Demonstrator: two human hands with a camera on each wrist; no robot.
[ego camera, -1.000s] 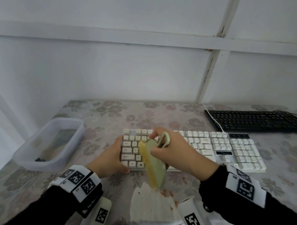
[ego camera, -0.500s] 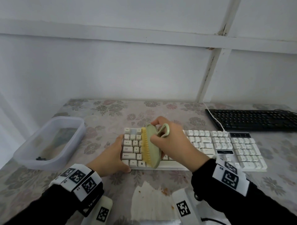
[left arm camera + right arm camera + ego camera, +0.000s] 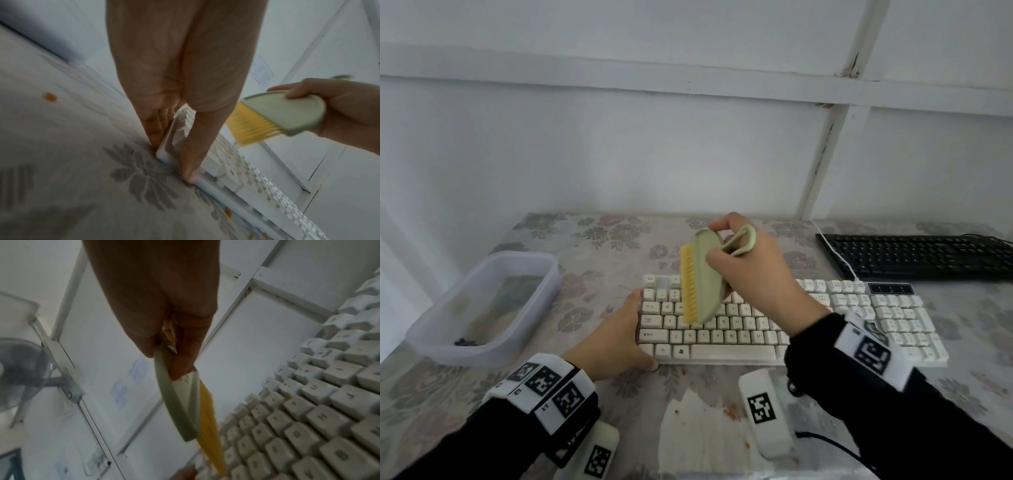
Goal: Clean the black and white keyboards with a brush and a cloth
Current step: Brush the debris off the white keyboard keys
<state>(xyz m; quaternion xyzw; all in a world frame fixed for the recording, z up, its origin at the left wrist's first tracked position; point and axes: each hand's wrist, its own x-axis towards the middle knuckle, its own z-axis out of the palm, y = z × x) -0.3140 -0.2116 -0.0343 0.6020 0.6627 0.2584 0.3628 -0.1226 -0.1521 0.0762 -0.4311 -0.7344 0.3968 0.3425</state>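
The white keyboard (image 3: 739, 329) lies in the middle of the flowered table. My left hand (image 3: 619, 335) rests flat against its left end, straight fingers along the side and thumb (image 3: 190, 172) on the front corner (image 3: 164, 155). My right hand (image 3: 753, 270) grips a pale green brush (image 3: 705, 277) with yellow bristles (image 3: 251, 129), lifted above the upper left keys with the bristles facing left. In the right wrist view the brush (image 3: 180, 402) hangs over the keys (image 3: 308, 426). The black keyboard (image 3: 917, 255) lies at the back right. No cloth is recognisable.
A translucent plastic tub (image 3: 482, 305) stands at the left of the table. A torn patch of the table cover with orange crumbs (image 3: 729, 409) lies near the front edge. The white keyboard's cable (image 3: 835, 253) runs past the black keyboard. A white wall rises right behind the table.
My right hand swept the brush from the keyboard's front edge away over the left keys, then lifted it clear above the top rows. My left hand stayed at the keyboard's left end.
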